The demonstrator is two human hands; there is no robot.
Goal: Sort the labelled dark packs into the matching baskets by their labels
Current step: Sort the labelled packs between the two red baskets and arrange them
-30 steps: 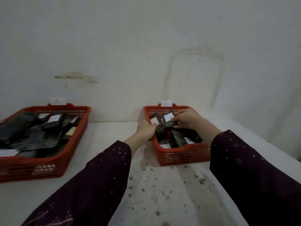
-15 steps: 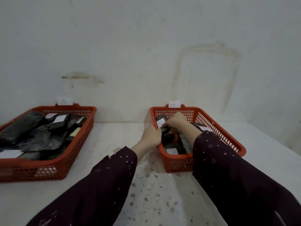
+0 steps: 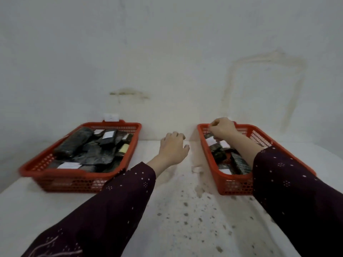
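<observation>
The left hand (image 3: pixel 173 148) has drawn back from the right basket (image 3: pixel 232 182) and hovers empty, fingers loosely curled, between baskets. The right hand (image 3: pixel 221 127), closed, presses dark packs (image 3: pixel 218 152) at its far end (grip unclear), so that placement looks nearly finished.

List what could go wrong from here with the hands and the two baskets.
1. The right hand is closed at the far rim of the right basket, above the packs; its forearm lies across them and could drag one out.
2. The left hand hangs over the table between the baskets; what it holds, if anything, is hidden.
3. The left basket is heaped, so another pack may slide off.
</observation>
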